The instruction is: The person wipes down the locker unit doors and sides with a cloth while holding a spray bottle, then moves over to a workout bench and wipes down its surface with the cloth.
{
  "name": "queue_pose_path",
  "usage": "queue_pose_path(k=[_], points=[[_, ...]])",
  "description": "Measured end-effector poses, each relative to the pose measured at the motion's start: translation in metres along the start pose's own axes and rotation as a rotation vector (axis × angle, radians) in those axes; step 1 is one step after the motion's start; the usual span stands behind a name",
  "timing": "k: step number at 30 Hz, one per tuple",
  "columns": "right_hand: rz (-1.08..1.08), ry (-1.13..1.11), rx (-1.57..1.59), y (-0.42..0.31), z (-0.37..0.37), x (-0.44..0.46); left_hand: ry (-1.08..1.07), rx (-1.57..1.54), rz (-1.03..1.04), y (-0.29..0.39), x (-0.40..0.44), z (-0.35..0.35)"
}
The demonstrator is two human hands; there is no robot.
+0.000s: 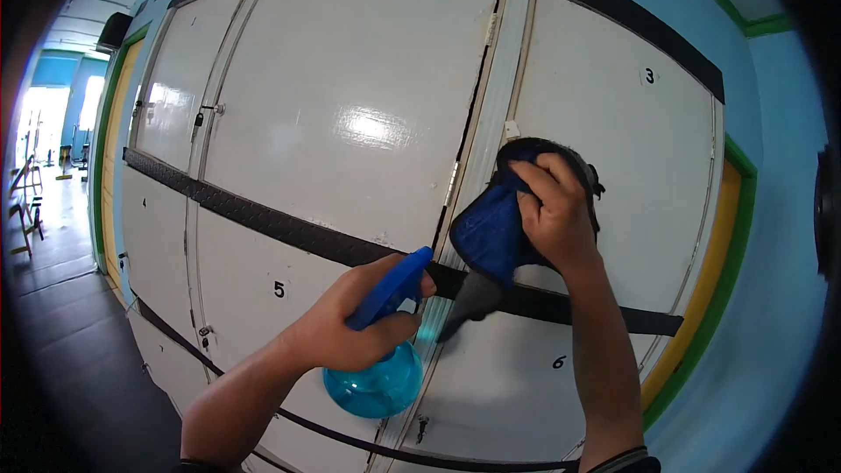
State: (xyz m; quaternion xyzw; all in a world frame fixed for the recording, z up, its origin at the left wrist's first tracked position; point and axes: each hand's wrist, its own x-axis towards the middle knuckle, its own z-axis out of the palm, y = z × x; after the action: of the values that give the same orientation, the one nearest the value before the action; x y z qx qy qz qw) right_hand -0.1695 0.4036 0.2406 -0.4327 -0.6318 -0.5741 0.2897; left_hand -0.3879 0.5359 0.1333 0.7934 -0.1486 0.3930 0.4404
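My left hand (355,320) is wrapped round the neck of a spray bottle (375,385) with a blue trigger head and a see-through turquoise body. The nozzle points up and to the right, in front of the lockers. In my right hand (558,215) is a bunched cleaning cloth (487,232), dark blue and grey, its grey end hanging down. That cloth is up against the lower left part of the white locker door marked 3 (613,149); whether it presses on the door I cannot tell. Fingers of both hands are bent.
Other white doors surround it: door 2 (350,70), door 5 (254,254) and door 6 (517,377). A padlock (199,119) hangs at the left, and keys (423,427) hang low in the middle. Black strips (289,232) divide the rows. A corridor floor (79,324) runs along the left.
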Motion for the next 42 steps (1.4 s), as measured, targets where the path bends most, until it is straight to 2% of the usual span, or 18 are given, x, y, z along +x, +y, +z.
queue_pose_path(k=[3,6,10,12,16,19,22,24,25,26,29,32,35,36,38,39,41,42], points=[[0.100,-0.121,-0.121,0.005,0.000,-0.001,-0.035,0.052,-0.010,-0.004,-0.005,-0.007],[0.100,-0.015,-0.062,0.014,0.006,-0.003,-0.026,0.081,0.013,-0.007,-0.012,-0.014],[0.192,-0.059,-0.075,0.010,0.008,0.002,0.031,0.058,0.008,-0.001,-0.013,-0.017],[0.048,-0.207,-0.256,0.010,0.007,0.007,0.021,0.059,-0.008,0.001,-0.017,-0.018],[0.103,-0.151,0.012,0.008,-0.009,0.010,0.050,0.010,0.070,-0.001,-0.027,-0.022],[-0.003,0.358,-0.100,-0.003,-0.002,-0.015,0.052,0.013,0.119,-0.007,-0.026,-0.023],[-0.144,0.171,-0.420,-0.032,0.029,-0.037,0.045,0.029,0.056,0.004,-0.024,-0.019],[0.043,-0.128,-0.275,-0.054,0.059,-0.046,0.052,-0.026,0.048,0.000,-0.024,-0.016],[-0.055,-0.181,-0.360,-0.059,0.064,-0.046,0.082,-0.078,0.038,-0.003,-0.026,-0.014],[0.050,-0.211,-0.046,-0.064,0.066,-0.044,0.068,-0.077,0.045,-0.006,-0.029,-0.013],[-0.085,-0.175,-0.117,-0.068,0.056,-0.057,0.074,-0.020,0.104,-0.010,-0.038,-0.016],[0.113,-0.186,-0.339,-0.060,0.023,-0.072,0.093,-0.028,0.110,-0.008,-0.049,-0.025],[0.506,-0.054,-0.688,-0.048,0.030,-0.081,0.064,0.059,0.142,-0.007,-0.052,-0.030],[0.510,-0.052,-0.695,-0.058,0.038,-0.075,0.060,0.051,0.120,-0.007,-0.048,-0.029],[0.592,-0.257,-0.227,-0.077,0.050,-0.066,0.027,0.041,0.097,-0.008,-0.038,-0.020],[0.610,-0.251,-0.242,-0.071,0.044,-0.068,0.073,-0.034,0.082,-0.010,-0.034,-0.013],[0.242,-0.140,-0.357,-0.058,0.030,-0.075,0.099,-0.114,0.069,-0.011,-0.027,-0.003],[0.254,-0.137,-0.374,-0.052,0.020,-0.082,0.076,-0.109,0.075,-0.012,-0.025,0.000]])
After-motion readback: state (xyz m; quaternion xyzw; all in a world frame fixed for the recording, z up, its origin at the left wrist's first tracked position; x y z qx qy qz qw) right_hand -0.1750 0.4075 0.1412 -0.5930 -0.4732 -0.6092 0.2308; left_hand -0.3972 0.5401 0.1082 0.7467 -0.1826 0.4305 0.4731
